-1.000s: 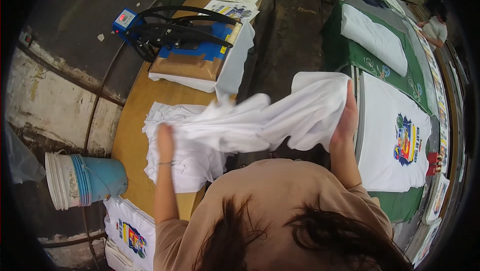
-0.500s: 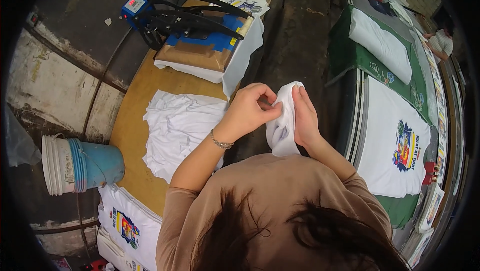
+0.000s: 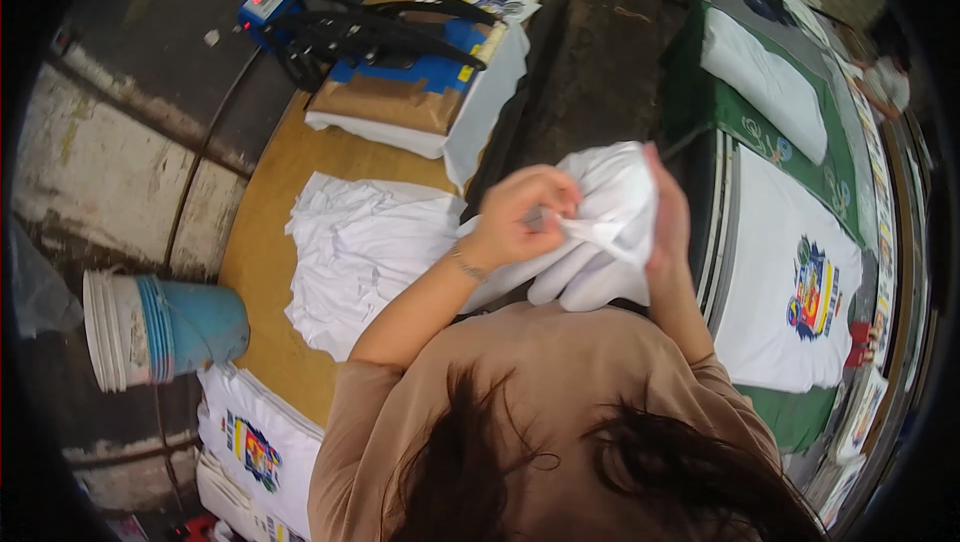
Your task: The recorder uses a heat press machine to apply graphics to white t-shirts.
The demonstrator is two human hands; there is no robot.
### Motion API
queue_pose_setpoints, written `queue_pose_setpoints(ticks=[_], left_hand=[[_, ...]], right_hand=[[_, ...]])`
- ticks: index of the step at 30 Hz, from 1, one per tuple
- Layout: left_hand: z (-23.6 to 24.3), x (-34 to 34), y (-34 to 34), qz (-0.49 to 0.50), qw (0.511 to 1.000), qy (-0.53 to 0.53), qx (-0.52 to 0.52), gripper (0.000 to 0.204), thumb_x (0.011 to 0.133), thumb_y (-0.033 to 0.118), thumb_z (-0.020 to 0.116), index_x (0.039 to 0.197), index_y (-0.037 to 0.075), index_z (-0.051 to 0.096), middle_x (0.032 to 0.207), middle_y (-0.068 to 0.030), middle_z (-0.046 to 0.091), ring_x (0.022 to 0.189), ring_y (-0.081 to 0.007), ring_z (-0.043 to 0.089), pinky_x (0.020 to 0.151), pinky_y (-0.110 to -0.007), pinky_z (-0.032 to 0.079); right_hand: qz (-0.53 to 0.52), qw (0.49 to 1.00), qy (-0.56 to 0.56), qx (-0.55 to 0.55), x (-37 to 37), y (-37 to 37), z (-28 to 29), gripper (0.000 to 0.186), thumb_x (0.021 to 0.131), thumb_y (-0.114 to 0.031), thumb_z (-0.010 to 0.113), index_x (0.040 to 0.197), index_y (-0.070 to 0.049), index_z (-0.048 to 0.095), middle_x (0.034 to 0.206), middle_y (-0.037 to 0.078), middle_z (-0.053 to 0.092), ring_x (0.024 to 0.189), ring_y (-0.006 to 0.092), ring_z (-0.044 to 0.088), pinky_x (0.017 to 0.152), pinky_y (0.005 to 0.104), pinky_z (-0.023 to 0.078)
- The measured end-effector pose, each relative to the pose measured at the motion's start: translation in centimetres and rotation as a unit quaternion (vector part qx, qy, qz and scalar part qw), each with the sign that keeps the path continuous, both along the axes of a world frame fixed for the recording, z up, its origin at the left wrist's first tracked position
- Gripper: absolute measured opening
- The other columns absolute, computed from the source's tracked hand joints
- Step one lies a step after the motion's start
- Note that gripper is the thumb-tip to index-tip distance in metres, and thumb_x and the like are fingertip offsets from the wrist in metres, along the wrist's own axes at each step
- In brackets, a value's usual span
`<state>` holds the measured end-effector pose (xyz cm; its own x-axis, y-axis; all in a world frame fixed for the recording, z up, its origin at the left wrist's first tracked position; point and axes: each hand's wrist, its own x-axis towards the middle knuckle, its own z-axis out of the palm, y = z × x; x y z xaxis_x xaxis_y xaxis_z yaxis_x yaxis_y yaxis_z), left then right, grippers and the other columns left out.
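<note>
A bunched white T-shirt [image 3: 610, 197] hangs between my two hands in front of my chest, its folds partly spread. My left hand [image 3: 525, 214] pinches the near-left part of the fabric between thumb and fingers. At the shirt's right edge is my right hand [image 3: 668, 212], closed on the cloth and smeared by motion, its fingers partly hidden. Loose folds drop below toward my front. Left of my left forearm, a crumpled heap of white shirts [image 3: 365, 262] lies on the wooden table [image 3: 265, 232].
A heat press [image 3: 390, 52] with a blue control box stands at the table's far end. Stacked buckets [image 3: 165, 330] sit at the left. Printed white shirts [image 3: 780, 272] lie on the right-hand table, and more printed shirts [image 3: 255, 452] at lower left. Another person [image 3: 885, 82] is far right.
The shirt has opened from a narrow bundle into a wider spread. My right hand has moved right, away from the left, which has shifted slightly left and down.
</note>
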<state>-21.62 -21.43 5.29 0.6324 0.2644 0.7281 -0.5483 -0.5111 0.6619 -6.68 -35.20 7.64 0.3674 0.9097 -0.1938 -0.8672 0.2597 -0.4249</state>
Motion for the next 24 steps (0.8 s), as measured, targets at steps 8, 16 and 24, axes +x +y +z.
queue_pose_setpoints(ticks=[8, 16, 24], left_hand=[[-18.7, -15.5, -0.3, 0.039, 0.821, 0.548, 0.158, 0.041, 0.084, 0.049, 0.062, 0.096, 0.01, 0.065, 0.091, -0.0145, 0.067, 0.079, -0.031, 0.065, 0.066, -0.038, 0.049], [-11.4, -14.9, 3.8, 0.214, 0.821, 0.456, -0.267, 0.061, 0.09, 0.052, 0.055, 0.106, -0.006, 0.061, 0.099, -0.0141, 0.066, 0.094, -0.0175, 0.059, 0.085, -0.031, 0.047], [-2.2, -22.9, 15.0, 0.653, 0.627, 0.402, 0.14, 0.051, 0.084, 0.047, 0.064, 0.101, -0.002, 0.064, 0.099, -0.0199, 0.063, 0.095, -0.0336, 0.059, 0.084, -0.038, 0.046]], right_hand=[[-0.269, 0.953, -0.126, -0.059, 17.3, -10.5, -0.5, 0.046, 0.097, -0.037, 0.042, 0.123, 0.0, 0.051, 0.128, 0.018, 0.053, 0.116, 0.0357, 0.052, 0.104, 0.0491, 0.037], [-0.206, 0.954, -0.166, -0.142, 18.2, -6.8, -7.2, 0.036, 0.096, -0.034, 0.048, 0.11, -0.002, 0.058, 0.104, 0.011, 0.064, 0.096, 0.0261, 0.062, 0.087, 0.0424, 0.05], [-0.067, 0.984, -0.094, -0.138, 3.0, -0.7, -5.8, 0.035, 0.095, -0.04, 0.05, 0.104, -0.007, 0.059, 0.094, 0.006, 0.065, 0.083, 0.0208, 0.063, 0.074, 0.0351, 0.051]])
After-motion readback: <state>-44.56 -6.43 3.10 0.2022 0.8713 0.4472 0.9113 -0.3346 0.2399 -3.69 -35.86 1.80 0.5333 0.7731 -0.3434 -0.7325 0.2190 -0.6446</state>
